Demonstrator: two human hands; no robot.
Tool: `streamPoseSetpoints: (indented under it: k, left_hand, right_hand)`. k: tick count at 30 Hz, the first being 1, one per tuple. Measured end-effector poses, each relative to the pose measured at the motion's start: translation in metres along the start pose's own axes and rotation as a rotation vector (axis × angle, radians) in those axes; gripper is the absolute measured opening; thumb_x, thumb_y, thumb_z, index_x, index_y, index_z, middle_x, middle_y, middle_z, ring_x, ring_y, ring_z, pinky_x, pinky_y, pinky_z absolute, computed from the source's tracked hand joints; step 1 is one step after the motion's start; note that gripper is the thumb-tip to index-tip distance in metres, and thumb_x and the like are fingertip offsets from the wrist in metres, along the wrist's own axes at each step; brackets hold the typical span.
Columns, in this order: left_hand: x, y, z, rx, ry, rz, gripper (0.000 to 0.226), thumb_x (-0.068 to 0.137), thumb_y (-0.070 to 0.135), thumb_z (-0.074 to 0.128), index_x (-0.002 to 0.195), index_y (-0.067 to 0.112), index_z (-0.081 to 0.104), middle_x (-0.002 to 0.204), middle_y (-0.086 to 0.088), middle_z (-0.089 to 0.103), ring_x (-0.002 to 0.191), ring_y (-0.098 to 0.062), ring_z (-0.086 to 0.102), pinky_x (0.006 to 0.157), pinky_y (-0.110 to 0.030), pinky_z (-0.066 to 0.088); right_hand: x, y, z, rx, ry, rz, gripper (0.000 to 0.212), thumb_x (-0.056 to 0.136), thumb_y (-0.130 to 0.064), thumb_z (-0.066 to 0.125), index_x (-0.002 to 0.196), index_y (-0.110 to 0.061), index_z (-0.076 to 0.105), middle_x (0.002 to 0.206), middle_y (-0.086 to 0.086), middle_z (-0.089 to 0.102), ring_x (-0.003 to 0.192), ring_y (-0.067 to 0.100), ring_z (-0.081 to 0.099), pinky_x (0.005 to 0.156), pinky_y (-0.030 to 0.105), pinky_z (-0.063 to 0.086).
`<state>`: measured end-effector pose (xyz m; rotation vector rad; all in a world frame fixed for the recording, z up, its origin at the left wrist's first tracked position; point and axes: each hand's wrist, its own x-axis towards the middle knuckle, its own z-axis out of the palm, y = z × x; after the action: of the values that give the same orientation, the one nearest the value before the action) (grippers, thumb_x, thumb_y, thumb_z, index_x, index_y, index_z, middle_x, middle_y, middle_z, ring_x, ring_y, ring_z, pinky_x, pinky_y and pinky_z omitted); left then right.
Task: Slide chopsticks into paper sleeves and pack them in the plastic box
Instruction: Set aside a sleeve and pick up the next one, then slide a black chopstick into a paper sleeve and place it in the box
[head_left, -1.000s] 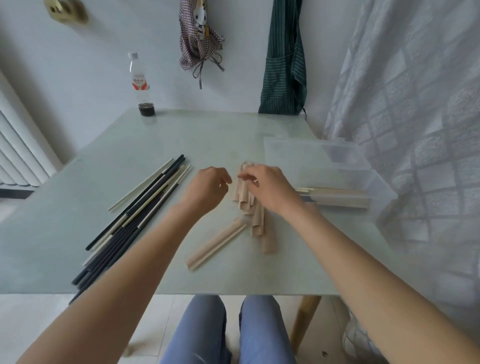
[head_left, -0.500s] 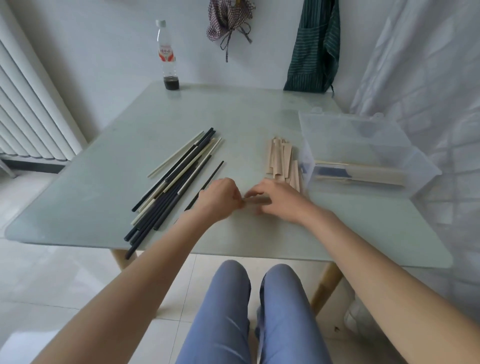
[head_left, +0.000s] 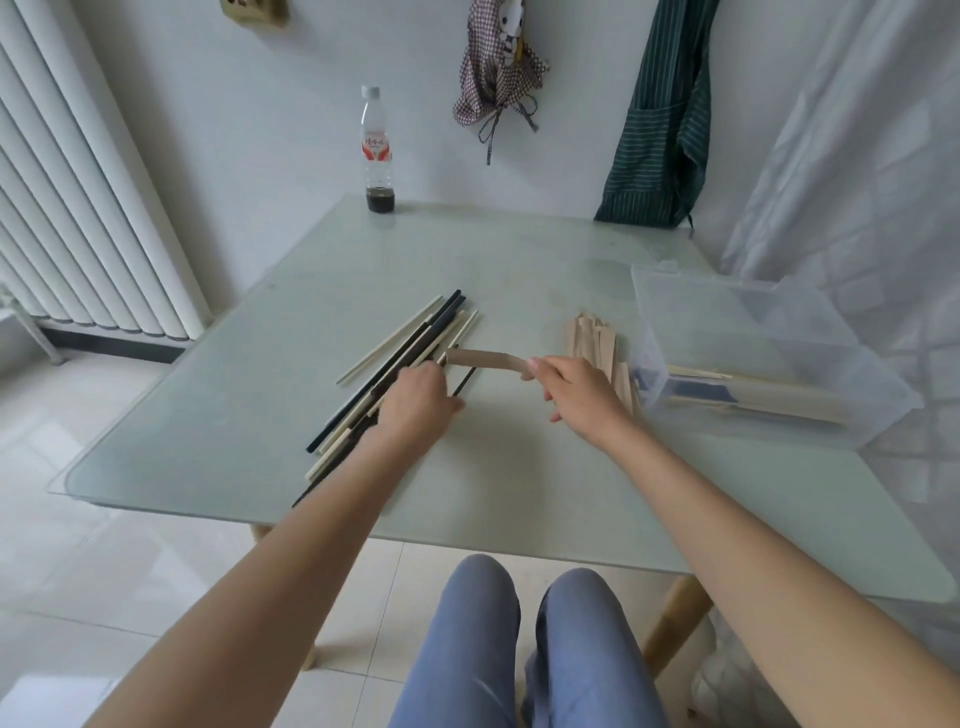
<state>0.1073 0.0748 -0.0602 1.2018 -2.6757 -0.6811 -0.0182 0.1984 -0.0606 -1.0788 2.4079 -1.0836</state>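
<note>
Head view: half a second ago both hands met low over the near table edge with the brown sleeve between them; now the right hand (head_left: 576, 392) has lifted that paper sleeve (head_left: 485, 359) off the table and holds it level, thumb and fingers pinched on its right end. The left hand (head_left: 415, 405) has moved left onto the chopsticks (head_left: 400, 364), its curled fingers over the near part of the pile, apparently on a black stick whose tip points at the sleeve's open left end; whether it truly grips that stick I cannot tell. The camera has also tilted up, so more wall shows than before.

The sleeve is a flat, narrow strip of matte brown paper. The chopsticks are thin straight rods, some glossy black, some pale, lying fanned diagonally on the smooth, pale green glass table (head_left: 519, 260). Right of the hands lies a stack of paper sleeves (head_left: 597, 338), tan and flat, just beside the plastic box (head_left: 769, 332), a clear rectangular tub holding several filled sleeves laid lengthwise. At the far edge stands a clear plastic bottle (head_left: 377, 150) with dark liquid at the bottom
</note>
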Motion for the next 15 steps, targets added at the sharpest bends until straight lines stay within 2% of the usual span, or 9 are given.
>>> streamPoseSetpoints:
  k: [3, 5, 7, 9, 12, 15]
  left_hand:
    - [-0.002, 0.010, 0.013, 0.155, -0.024, -0.006, 0.028, 0.093, 0.018, 0.058, 0.113, -0.001, 0.054, 0.115, -0.017, 0.055, 0.106, -0.034, 0.055, 0.071, -0.035, 0.041]
    - [-0.002, 0.015, 0.015, 0.206, -0.042, 0.008, 0.014, 0.094, 0.008, 0.051, 0.106, 0.000, 0.054, 0.115, -0.017, 0.056, 0.104, -0.034, 0.055, 0.071, -0.034, 0.040]
    - [-0.001, 0.018, 0.014, 0.211, -0.061, 0.038, 0.013, 0.094, 0.001, 0.047, 0.104, -0.001, 0.054, 0.114, -0.018, 0.057, 0.104, -0.033, 0.055, 0.071, -0.033, 0.039]
    - [-0.002, 0.020, 0.013, 0.116, -0.059, 0.044, 0.017, 0.093, -0.005, 0.042, 0.109, -0.003, 0.049, 0.115, -0.019, 0.054, 0.104, -0.034, 0.056, 0.074, -0.034, 0.040]
    - [-0.006, 0.021, 0.008, -0.062, -0.044, 0.088, 0.021, 0.089, -0.012, 0.033, 0.102, 0.004, 0.037, 0.103, -0.021, 0.054, 0.083, -0.029, 0.052, 0.069, -0.036, 0.038]
    - [-0.011, 0.018, 0.005, -0.111, 0.068, 0.184, 0.041, 0.085, -0.011, 0.031, 0.118, 0.008, 0.045, 0.108, -0.014, 0.057, 0.098, -0.032, 0.051, 0.081, -0.040, 0.044]
  right_hand:
    - [0.006, 0.005, -0.003, 0.087, 0.043, 0.033, 0.021, 0.089, -0.022, 0.061, 0.105, -0.008, 0.067, 0.071, -0.011, 0.051, 0.076, 0.017, 0.052, 0.080, 0.039, 0.050]
    - [0.008, 0.006, -0.004, 0.229, 0.081, 0.099, 0.023, 0.085, -0.011, 0.065, 0.109, -0.010, 0.062, 0.074, -0.007, 0.052, 0.063, 0.015, 0.050, 0.068, 0.032, 0.048]
    - [0.007, 0.006, -0.006, 0.381, 0.110, 0.162, 0.016, 0.087, -0.007, 0.062, 0.100, -0.013, 0.056, 0.074, -0.002, 0.050, 0.055, 0.010, 0.047, 0.057, 0.020, 0.045]
    - [0.008, 0.007, -0.009, 0.471, 0.144, 0.216, 0.011, 0.088, -0.008, 0.061, 0.091, -0.015, 0.053, 0.072, -0.002, 0.050, 0.054, 0.007, 0.046, 0.051, 0.015, 0.039]
    - [0.006, 0.010, -0.014, 0.558, 0.218, 0.275, 0.008, 0.082, -0.012, 0.069, 0.084, -0.014, 0.061, 0.064, -0.001, 0.049, 0.046, 0.005, 0.038, 0.041, 0.012, 0.028]
    - [0.006, 0.007, -0.021, 0.650, 0.180, 0.380, 0.013, 0.085, -0.025, 0.067, 0.073, -0.020, 0.066, 0.063, -0.004, 0.053, 0.054, 0.008, 0.039, 0.045, 0.016, 0.028]
